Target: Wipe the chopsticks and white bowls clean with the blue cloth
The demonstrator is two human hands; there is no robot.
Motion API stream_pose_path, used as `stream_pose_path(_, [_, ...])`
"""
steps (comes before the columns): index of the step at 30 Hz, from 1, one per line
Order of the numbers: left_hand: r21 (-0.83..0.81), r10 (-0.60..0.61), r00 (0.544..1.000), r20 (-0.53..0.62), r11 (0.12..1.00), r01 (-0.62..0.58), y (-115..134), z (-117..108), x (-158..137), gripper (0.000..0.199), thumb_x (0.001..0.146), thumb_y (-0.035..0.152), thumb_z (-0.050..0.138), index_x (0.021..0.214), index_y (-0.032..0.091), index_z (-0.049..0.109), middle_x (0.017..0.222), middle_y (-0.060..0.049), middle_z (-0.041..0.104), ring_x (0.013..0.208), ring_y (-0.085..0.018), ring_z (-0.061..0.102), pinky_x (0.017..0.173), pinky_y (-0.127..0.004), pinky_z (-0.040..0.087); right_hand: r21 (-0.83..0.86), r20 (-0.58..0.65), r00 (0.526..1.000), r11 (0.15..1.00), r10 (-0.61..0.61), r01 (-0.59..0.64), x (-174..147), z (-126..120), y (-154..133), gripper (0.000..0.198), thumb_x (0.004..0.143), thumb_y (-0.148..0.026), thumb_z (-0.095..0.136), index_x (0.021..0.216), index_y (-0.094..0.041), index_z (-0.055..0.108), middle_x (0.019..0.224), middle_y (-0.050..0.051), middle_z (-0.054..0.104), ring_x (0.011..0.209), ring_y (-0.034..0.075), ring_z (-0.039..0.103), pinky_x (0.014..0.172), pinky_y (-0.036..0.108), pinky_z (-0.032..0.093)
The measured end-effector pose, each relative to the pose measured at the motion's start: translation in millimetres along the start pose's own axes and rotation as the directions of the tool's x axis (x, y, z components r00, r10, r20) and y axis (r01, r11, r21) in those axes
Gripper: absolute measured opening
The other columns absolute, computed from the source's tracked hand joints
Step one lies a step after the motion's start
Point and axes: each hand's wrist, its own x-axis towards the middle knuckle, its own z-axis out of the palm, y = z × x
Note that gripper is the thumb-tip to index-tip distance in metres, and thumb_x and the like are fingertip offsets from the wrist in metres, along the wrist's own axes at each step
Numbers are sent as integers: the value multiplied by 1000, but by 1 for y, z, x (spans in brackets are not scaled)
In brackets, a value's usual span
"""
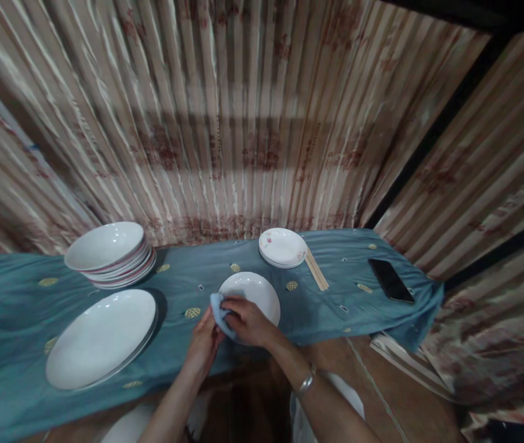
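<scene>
A round white plate (259,289) is in front of me at the near side of the table. My right hand (249,321), with a silver bracelet on its wrist, grips a light blue cloth (218,307) folded over the plate's left rim. At that same rim my left hand (206,338) holds the plate's edge, its fingers close against the cloth. The cloth and the right hand cover the plate's lower left part. The left fingertips are partly hidden.
Left on the blue tablecloth (173,344) stand large oval plates (104,338) and a stack of bowls and plates (109,246). Behind the plate are small floral plates (284,246) and wooden chopsticks (318,271). A black phone (391,280) lies right. Curtains (252,123) hang behind.
</scene>
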Motion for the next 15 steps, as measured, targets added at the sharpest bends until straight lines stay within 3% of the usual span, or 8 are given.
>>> stream_pose_path(4, [21, 3, 999, -32, 1000, -2, 1, 3, 1, 66, 68, 34, 72, 130, 21, 53, 89, -5, 72, 65, -12, 65, 61, -22, 49, -70, -83, 996, 997, 20, -26, 12, -2, 4, 35, 87, -14, 46, 120, -16, 56, 129, 11, 53, 122, 18, 49, 106, 35, 38])
stream_pose_path(9, [13, 6, 1000, -23, 1000, -5, 3, 7, 2, 79, 62, 33, 77, 134, 19, 49, 95, -8, 72, 74, -16, 67, 68, -26, 51, -290, -156, 986, 951, 60, -104, 18, -13, 25, 40, 89, -13, 39, 127, -13, 51, 138, 16, 44, 128, 22, 43, 108, 42, 37])
stream_pose_path(12, [19, 7, 1000, -26, 1000, -7, 4, 7, 2, 78, 61, 33, 77, 132, 19, 50, 97, -8, 72, 75, -16, 67, 68, -26, 50, -407, -154, 981, 898, 115, -169, 16, -23, 40, 40, 85, -4, 38, 122, -5, 55, 134, 23, 47, 125, 26, 45, 106, 45, 38])
stream_pose_path(15, [19, 6, 999, -40, 1000, -6, 4, 7, 2, 74, 61, 33, 77, 130, 21, 53, 94, -6, 72, 69, -13, 65, 64, -23, 48, -481, -143, 970, 843, 198, -243, 6, -35, 48, 38, 82, 1, 38, 111, -9, 62, 129, 20, 53, 118, 26, 50, 100, 46, 42])
